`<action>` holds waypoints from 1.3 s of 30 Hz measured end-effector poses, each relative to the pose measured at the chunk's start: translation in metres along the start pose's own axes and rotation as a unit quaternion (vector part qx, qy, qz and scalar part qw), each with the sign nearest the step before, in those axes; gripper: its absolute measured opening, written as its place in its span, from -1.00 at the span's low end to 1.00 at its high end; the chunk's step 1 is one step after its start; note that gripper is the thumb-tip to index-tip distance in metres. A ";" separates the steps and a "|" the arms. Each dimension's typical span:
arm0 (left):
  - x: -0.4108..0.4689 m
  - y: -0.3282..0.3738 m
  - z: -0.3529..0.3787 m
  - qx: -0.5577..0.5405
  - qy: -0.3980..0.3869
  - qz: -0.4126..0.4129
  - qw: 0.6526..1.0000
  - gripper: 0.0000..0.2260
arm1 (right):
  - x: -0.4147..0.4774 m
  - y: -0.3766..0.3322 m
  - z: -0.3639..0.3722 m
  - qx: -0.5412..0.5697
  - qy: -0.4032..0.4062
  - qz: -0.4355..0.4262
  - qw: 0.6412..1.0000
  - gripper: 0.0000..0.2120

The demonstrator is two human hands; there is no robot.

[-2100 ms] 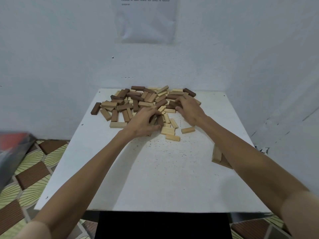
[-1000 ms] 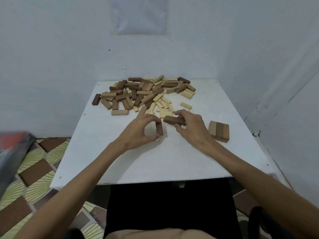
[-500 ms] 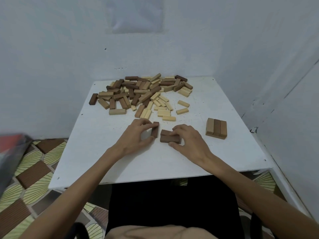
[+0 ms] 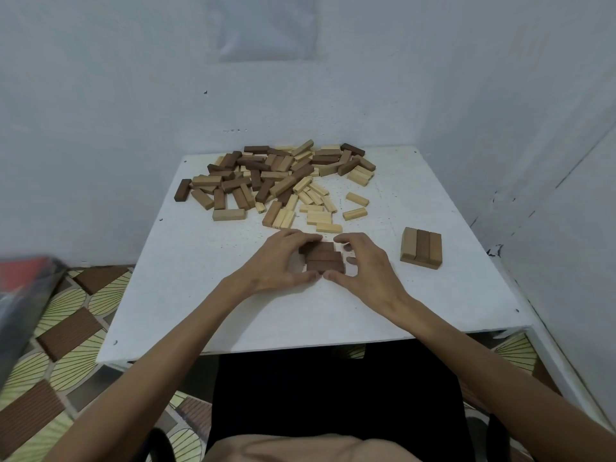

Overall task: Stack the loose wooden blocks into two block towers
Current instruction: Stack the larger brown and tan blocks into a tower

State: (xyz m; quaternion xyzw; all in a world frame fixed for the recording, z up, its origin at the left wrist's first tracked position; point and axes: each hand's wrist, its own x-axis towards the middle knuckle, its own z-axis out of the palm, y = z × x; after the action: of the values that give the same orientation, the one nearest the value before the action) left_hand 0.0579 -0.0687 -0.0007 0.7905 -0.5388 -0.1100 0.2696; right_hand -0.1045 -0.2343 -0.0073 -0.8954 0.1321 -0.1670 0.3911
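Note:
Three dark brown blocks lie side by side on the white table, near its middle. My left hand and my right hand cup this row from either side, with fingers curled round its far edge and thumbs pressed against its near edge. A finished row of three blocks, two light and one dark, lies flat to the right. The loose pile of light and dark blocks covers the far part of the table.
White walls close in behind the table and along its right side. A patterned floor shows to the left, with a blurred red and grey object at the left edge. My dark-clothed lap sits below the table's front edge.
Both hands drew back from the pile with dark blocks, set them down near the middle, and now squeeze three together into one row.

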 end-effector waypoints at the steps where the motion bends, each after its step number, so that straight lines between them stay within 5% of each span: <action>1: -0.001 -0.001 0.000 0.015 0.005 -0.004 1.000 -0.32 | 0.002 0.001 -0.001 -0.033 -0.006 0.004 0.999 -0.35; 7: -0.002 0.003 -0.009 0.155 -0.026 -0.092 0.983 -0.12 | 0.025 0.001 -0.024 -0.135 -0.168 0.054 0.975 -0.14; 13: 0.011 0.015 -0.014 0.142 -0.087 -0.086 0.982 -0.45 | 0.053 -0.013 -0.037 -0.171 -0.269 0.043 0.947 -0.25; 32: 0.026 0.016 -0.025 0.098 -0.182 -0.095 0.974 -0.65 | 0.074 -0.010 -0.036 -0.180 -0.302 0.059 0.934 -0.28; 36: 0.022 0.016 -0.025 0.114 -0.163 -0.087 0.976 -0.40 | 0.073 -0.010 -0.035 -0.185 -0.304 0.063 0.932 -0.26; 39: 0.015 0.010 -0.021 0.115 -0.079 -0.056 0.989 -0.23 | 0.074 -0.011 -0.036 -0.186 -0.304 0.066 0.932 -0.26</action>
State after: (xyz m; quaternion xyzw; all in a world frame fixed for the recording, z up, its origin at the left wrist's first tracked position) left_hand 0.0654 -0.0782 0.0240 0.8338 -0.5227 -0.1243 0.1267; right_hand -0.0508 -0.2773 0.0382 -0.9492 0.0941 0.1667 0.2496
